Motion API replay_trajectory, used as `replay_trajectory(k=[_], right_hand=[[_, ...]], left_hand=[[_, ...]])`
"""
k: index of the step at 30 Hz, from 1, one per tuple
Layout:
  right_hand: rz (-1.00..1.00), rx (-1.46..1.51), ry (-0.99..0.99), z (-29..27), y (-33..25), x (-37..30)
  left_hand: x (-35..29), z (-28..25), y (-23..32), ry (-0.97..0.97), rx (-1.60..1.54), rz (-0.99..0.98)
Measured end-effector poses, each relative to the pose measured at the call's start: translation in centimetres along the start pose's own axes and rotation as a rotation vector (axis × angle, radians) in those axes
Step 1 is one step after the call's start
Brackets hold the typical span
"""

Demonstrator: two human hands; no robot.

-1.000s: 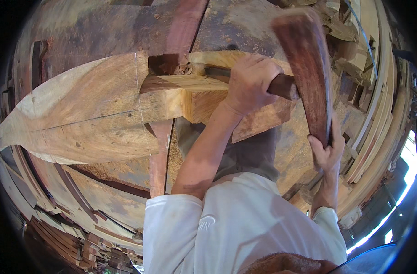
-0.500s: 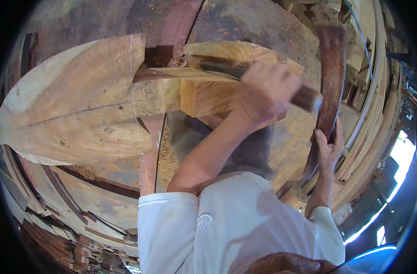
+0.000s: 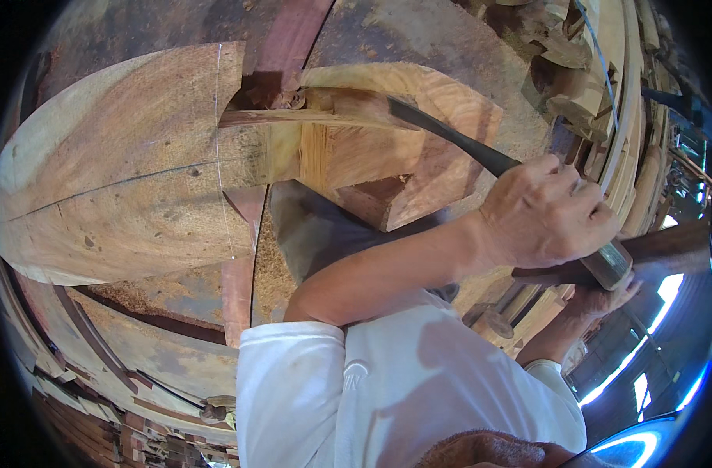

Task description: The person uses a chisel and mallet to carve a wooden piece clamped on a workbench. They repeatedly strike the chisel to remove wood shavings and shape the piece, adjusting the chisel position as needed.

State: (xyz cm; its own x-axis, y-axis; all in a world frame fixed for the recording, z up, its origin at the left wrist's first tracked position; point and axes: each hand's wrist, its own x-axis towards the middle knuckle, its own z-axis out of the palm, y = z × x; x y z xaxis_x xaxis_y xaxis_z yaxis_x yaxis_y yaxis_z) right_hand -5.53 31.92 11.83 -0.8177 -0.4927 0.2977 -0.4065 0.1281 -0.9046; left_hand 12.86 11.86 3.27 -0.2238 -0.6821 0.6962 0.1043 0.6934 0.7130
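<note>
Over dusty floor (image 3: 379,35), left hand (image 3: 551,214) and chisel (image 3: 461,140) have shifted right.

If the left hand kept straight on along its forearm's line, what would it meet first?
Probably the long stacked boards beyond the left hand, though their depth is unclear.

A long, dark-bladed chisel (image 3: 465,143) slants through the left hand (image 3: 549,214), its faceted wooden butt jutting out below the fist and its tip angled up and away to the left, at the notch of a golden-brown carved timber piece (image 3: 133,179). The timber spreads left of both hands, rounded and scored with lines at the far end, squared and stepped nearer the fist. A dark wooden club (image 3: 672,248) extends above the right hand (image 3: 594,303), behind the chisel's butt.
</note>
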Motion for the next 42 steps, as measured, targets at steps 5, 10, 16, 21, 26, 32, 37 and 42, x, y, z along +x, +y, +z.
replay_trajectory(k=[5, 10, 16, 21, 26, 32, 37, 42], right_hand=[[-0.247, -0.172, 0.084, -0.2, -3.7, 1.5], [-0.305, -0.066, 0.153, -1.0, -5.0, 1.7], [-0.209, 0.015, -0.643, -2.1, -5.9, 1.0], [-0.196, -0.335, -0.392, 0.4, -7.4, -1.5], [-0.230, 0.010, -0.556, -2.2, -7.6, 0.8], [-0.265, -0.338, -0.566, 0.0, -5.9, -1.6], [-0.246, -0.017, -0.421, -1.1, -5.9, 0.5], [-0.326, -0.502, -0.599, 0.0, -4.7, -1.5]], left_hand=[[0.9, 1.2, 1.3, 0.099, -0.003, 0.013], [1.9, 0.9, 1.4, 0.122, 0.010, 0.010], [2.5, -0.2, 0.1, 0.180, 0.044, -0.029], [2.0, -0.2, -0.8, 0.207, -0.012, -0.042], [2.0, -0.5, -0.5, 0.197, -0.003, -0.044], [1.4, -0.9, -1.2, 0.182, -0.030, -0.022], [1.8, -0.3, -1.4, 0.195, -0.010, -0.052], [1.8, 0.2, -1.3, 0.235, -0.015, -0.058]])
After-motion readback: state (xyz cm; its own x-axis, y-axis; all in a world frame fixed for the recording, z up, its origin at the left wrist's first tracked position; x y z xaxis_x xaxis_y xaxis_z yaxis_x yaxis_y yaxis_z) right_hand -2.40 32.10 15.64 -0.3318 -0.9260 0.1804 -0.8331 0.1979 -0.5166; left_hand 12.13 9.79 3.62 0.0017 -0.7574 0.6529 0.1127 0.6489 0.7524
